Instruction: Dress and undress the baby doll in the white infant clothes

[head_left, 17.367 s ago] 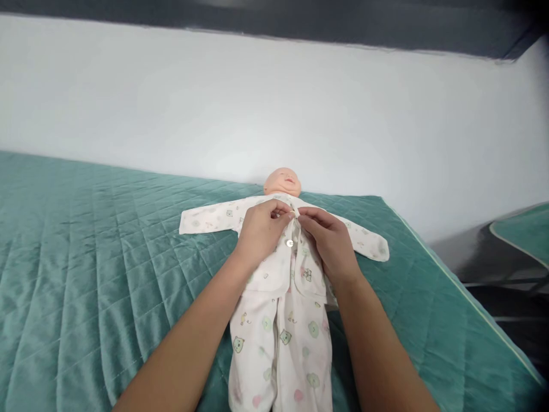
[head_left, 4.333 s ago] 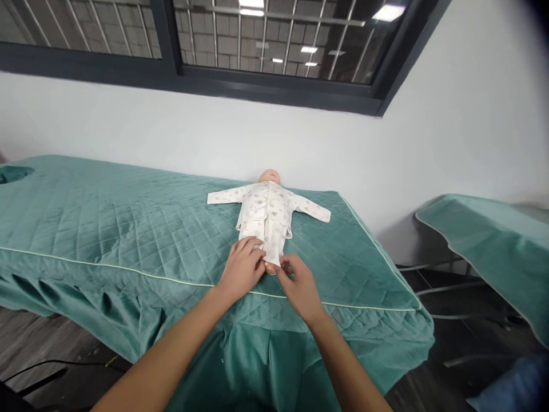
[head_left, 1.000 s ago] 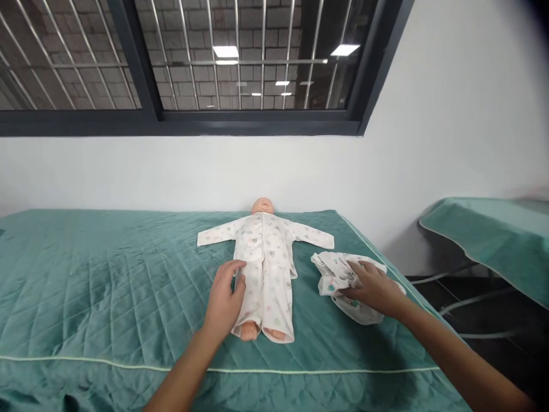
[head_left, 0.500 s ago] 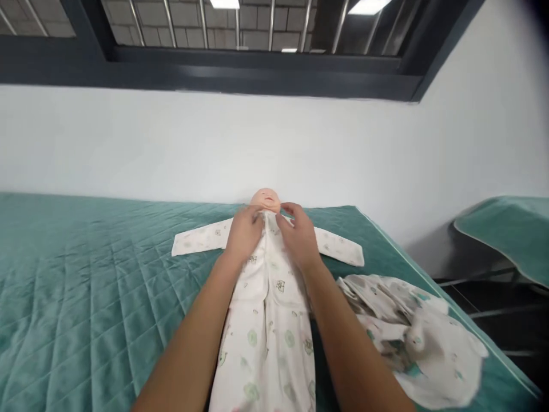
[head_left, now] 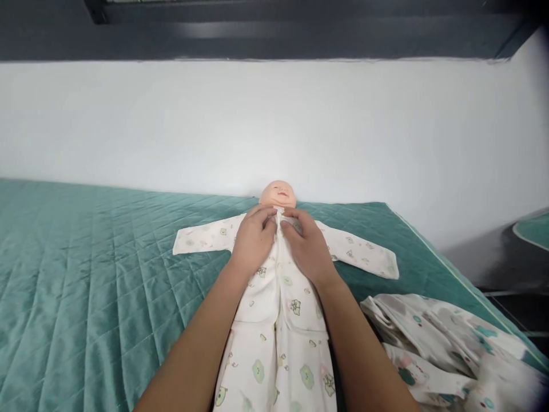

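Where the left hand (head_left: 253, 243) and right hand (head_left: 309, 243) flank the collar (head_left: 279, 210), a dressed doll (head_left: 278, 194) lies on its back

Seen from the head, a green quilted cover (head_left: 107, 286) bears the doll, its widest stretch running out beyond the sleeve on the left hand's side (head_left: 206, 236). A white wall (head_left: 274, 126) rises just behind the doll's head and bounds the far edge; a dark frame (head_left: 274, 34) crosses above it. On the other side, room narrows between the opposite sleeve (head_left: 364, 253) and the cover's slanting, pale-trimmed edge. A crumpled printed cloth (head_left: 437, 337), blurred at its lower corner, lies near that edge beside the right forearm.

The white patterned top (head_left: 259, 300) lies directly beneath the fingers, which rest at its upper chest on either side of the front seam, just below the head. Its hem overlaps matching trousers (head_left: 246, 369), which extend between the forearms.

Both forearms enter from below and converge, backs of the hands upward, fingers curved inward. On each hand, thumb and forefinger stand slightly apart at the tips; whether fabric is pinched there cannot be told.
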Action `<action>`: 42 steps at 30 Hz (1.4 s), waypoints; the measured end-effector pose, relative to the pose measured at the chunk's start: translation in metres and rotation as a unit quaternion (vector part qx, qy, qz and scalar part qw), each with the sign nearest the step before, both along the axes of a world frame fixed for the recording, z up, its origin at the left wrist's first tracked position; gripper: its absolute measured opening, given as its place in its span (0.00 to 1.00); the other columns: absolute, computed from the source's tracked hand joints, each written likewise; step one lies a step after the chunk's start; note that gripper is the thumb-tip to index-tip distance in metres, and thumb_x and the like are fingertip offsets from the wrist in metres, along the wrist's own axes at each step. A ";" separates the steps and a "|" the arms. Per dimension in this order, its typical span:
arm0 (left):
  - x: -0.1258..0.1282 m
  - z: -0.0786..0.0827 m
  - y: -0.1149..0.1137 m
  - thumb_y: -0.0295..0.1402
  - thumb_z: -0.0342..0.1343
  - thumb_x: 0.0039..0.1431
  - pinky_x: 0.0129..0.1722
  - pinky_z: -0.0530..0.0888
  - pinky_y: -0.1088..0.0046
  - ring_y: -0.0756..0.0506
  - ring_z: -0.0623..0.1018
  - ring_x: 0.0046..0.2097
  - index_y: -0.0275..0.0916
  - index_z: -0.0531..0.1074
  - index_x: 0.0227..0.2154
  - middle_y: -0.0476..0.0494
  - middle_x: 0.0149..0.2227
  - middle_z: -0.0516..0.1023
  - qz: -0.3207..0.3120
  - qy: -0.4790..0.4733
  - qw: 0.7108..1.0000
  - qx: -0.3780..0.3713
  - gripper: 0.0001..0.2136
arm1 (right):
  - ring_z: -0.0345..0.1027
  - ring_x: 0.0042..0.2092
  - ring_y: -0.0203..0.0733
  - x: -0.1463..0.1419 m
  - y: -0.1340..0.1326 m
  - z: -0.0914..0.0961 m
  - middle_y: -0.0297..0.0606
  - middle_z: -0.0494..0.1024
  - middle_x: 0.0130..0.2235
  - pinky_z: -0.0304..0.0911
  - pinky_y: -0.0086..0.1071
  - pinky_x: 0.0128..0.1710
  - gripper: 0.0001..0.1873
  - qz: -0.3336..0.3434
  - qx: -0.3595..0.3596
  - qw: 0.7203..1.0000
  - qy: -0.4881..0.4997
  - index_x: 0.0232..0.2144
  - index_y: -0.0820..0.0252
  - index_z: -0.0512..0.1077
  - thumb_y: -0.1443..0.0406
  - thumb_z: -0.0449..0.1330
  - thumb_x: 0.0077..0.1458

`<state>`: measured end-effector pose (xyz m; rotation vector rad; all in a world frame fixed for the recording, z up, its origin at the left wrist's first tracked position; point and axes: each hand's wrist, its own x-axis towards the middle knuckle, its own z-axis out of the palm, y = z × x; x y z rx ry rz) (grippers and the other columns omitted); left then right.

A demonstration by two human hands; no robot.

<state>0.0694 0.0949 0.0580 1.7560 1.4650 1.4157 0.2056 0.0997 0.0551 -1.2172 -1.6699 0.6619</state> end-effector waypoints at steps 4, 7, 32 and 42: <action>0.000 0.001 -0.001 0.26 0.48 0.63 0.63 0.67 0.62 0.44 0.74 0.58 0.38 0.78 0.44 0.41 0.54 0.77 -0.002 0.000 1.000 -0.012 0.15 | 0.67 0.56 0.48 0.000 0.000 -0.001 0.38 0.77 0.52 0.57 0.44 0.58 0.13 -0.002 -0.003 1.000 0.000 0.45 0.53 0.71 0.58 0.55 0.60; 0.000 0.001 -0.001 0.26 0.47 0.63 0.64 0.67 0.62 0.43 0.74 0.58 0.38 0.78 0.45 0.41 0.54 0.77 -0.005 0.005 1.000 -0.013 0.15 | 0.67 0.55 0.47 0.000 0.000 -0.001 0.37 0.77 0.52 0.57 0.43 0.58 0.12 0.001 0.002 1.000 0.002 0.44 0.53 0.71 0.58 0.55 0.60; -0.002 0.001 -0.006 0.24 0.47 0.63 0.65 0.65 0.63 0.44 0.71 0.61 0.43 0.81 0.43 0.44 0.56 0.74 -0.026 0.030 0.999 -0.014 0.17 | 0.68 0.54 0.47 0.001 -0.004 -0.006 0.39 0.77 0.50 0.58 0.44 0.60 0.12 -0.048 0.031 0.997 0.042 0.43 0.55 0.73 0.63 0.55 0.57; -0.004 0.002 -0.029 0.28 0.50 0.62 0.65 0.63 0.61 0.43 0.70 0.61 0.43 0.80 0.41 0.45 0.57 0.75 -0.032 0.030 0.999 0.007 0.13 | 0.63 0.62 0.47 0.014 -0.039 -0.020 0.39 0.73 0.59 0.54 0.48 0.66 0.10 0.002 0.080 0.992 0.100 0.43 0.53 0.74 0.63 0.59 0.58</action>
